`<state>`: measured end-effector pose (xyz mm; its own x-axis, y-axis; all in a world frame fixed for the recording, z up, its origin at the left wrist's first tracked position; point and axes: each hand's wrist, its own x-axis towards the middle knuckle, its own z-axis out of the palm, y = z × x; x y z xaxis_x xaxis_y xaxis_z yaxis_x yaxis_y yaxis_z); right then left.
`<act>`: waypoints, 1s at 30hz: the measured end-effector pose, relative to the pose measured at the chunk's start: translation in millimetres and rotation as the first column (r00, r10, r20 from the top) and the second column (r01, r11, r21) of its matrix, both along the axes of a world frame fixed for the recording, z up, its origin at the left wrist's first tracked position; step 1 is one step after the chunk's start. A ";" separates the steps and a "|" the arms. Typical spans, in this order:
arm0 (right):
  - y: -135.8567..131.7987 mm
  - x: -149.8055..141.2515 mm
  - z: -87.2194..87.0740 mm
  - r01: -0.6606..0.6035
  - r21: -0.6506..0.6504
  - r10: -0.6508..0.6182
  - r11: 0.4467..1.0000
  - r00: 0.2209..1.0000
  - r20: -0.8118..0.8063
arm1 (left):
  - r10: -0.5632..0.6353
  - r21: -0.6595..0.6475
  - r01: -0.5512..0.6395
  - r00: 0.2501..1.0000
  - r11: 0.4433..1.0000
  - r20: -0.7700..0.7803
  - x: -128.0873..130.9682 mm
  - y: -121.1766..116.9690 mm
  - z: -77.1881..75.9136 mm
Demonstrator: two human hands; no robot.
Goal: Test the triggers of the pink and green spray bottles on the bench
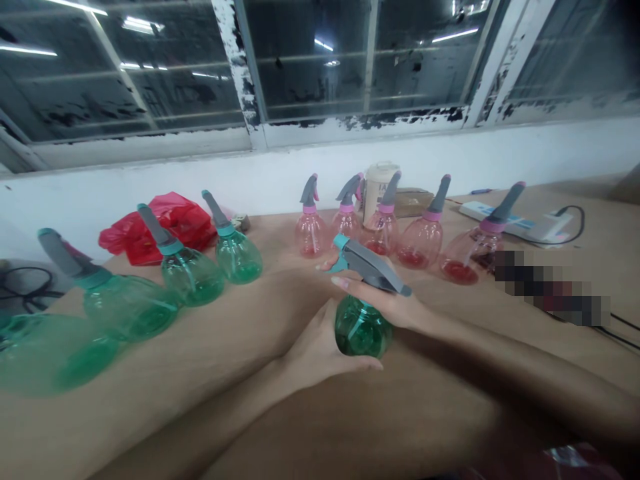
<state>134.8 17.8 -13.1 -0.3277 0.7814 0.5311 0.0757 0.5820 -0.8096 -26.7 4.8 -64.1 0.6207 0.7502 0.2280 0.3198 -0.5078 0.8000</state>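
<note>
A green spray bottle point(364, 330) with a grey and teal trigger head point(373, 262) is between my hands above the table. My left hand point(320, 347) wraps round its clear green body, thumb along the near side. At the neck, my right hand point(383, 299) grips just under the spray head, fingers by the teal trigger. Green liquid shows low inside. To the left stand several more green spray bottles point(239, 257), the nearest cut by the frame edge. Several pink spray bottles point(311, 230) with grey heads form a row behind my hands.
A crumpled red plastic bag point(170, 223) lies at the back left. Behind the pink bottles are a pale canister point(373, 190) and a brown box point(414, 201). A white power strip point(525, 223) with a cable sits at the back right, below the windows.
</note>
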 end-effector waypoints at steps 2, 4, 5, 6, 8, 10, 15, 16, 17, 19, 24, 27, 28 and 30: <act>0.3 0.2 -0.9 0.009 0.003 -0.009 1.000 1.000 0.006 | -0.009 0.018 0.009 1.000 1.000 0.005 0.1 0.1 0.3; 0.5 0.3 -1.3 0.012 0.012 -0.012 1.000 1.000 0.007 | -0.013 0.033 0.012 1.000 0.999 0.010 0.2 -0.3 0.8; 0.4 0.2 -1.3 0.009 0.016 -0.009 1.000 1.000 0.002 | -0.011 0.036 0.011 1.000 0.999 0.009 0.3 -0.6 1.1; 0.2 0.0 -1.2 0.002 0.017 -0.002 1.000 1.000 -0.008 | -0.007 0.036 0.007 1.000 0.999 0.006 0.4 -0.9 1.4; -0.5 -0.5 -0.7 -0.016 0.008 0.016 1.000 0.999 -0.035 | 0.006 0.034 -0.006 1.000 0.999 -0.004 0.6 -1.3 1.9; -1.2 -1.0 -0.3 -0.032 -0.006 0.032 0.999 0.998 -0.058 | 0.012 0.028 -0.011 1.000 1.000 -0.012 0.7 -1.1 2.4; -1.1 -1.1 -0.1 -0.041 -0.004 0.041 0.999 0.998 -0.044 | -0.012 0.022 0.012 1.000 1.000 -0.004 0.7 0.0 2.2; -1.1 -1.1 0.1 -0.038 0.001 0.038 0.999 0.998 -0.042 | -0.013 0.026 0.013 1.000 1.000 -0.005 0.6 -0.1 1.9; -1.2 -1.2 0.5 -0.028 0.005 0.028 1.000 0.999 -0.036 | -0.011 0.029 0.011 1.000 1.000 -0.005 0.5 -0.2 1.7; -1.9 -1.4 1.7 0.012 -0.001 -0.012 1.000 1.000 0.005 | -0.008 0.030 0.009 1.000 1.000 -0.009 0.4 -0.7 1.7; -5.8 -2.3 5.8 0.131 -0.028 -0.126 0.991 0.985 0.119 | -0.025 0.022 0.025 0.999 0.999 -0.021 0.7 -1.5 5.7; -7.6 -2.2 6.5 0.166 0.006 -0.165 0.986 0.978 0.125 | -0.050 0.023 0.051 0.999 0.998 -0.009 0.9 -1.8 7.5; -7.9 -2.0 6.5 0.172 0.019 -0.173 0.985 0.977 0.122 | -0.052 0.025 0.052 0.999 0.998 -0.005 0.9 -1.9 7.5; -7.6 -1.5 6.2 0.171 0.021 -0.172 0.985 0.978 0.116 | -0.045 0.026 0.045 0.999 0.999 0.000 0.8 -2.0 6.8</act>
<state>133.3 10.2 -6.9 -0.2497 0.8258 0.5056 0.2684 0.5607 -0.7833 -26.0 2.8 -57.3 0.6539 0.7151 0.2472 0.2958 -0.5424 0.7863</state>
